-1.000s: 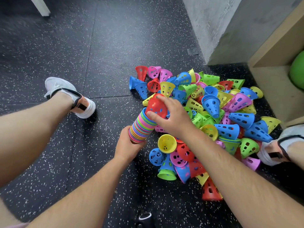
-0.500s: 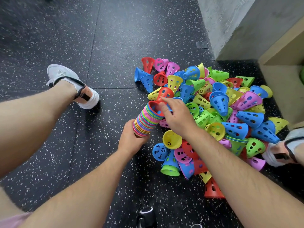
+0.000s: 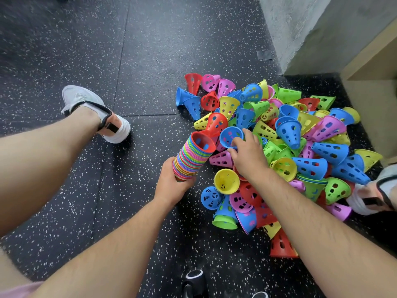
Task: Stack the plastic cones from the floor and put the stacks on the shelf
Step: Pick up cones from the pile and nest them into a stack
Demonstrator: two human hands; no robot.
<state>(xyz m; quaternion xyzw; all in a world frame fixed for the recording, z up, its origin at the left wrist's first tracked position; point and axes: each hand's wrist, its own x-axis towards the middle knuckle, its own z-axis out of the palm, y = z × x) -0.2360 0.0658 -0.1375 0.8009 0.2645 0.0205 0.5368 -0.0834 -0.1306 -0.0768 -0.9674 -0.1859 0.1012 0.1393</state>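
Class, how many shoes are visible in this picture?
2. The left shoe sits at left, apart from the cone pile; the right shoe is beside it at the right edge, partly cut off.

Smooth, slightly glossy perforated plastic cones (image 3: 279,147) lie on a matt black speckled rubber floor (image 3: 107,50), beside a rough concrete wall (image 3: 311,29).

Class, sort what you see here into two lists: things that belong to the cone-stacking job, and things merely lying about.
Belongs to the job: stack of cones in the left hand; blue cone gripped by the right hand; pile of loose cones; wooden shelf at right.
Just lying about: grey patch on the floor; black round object at the bottom edge; white shoe.
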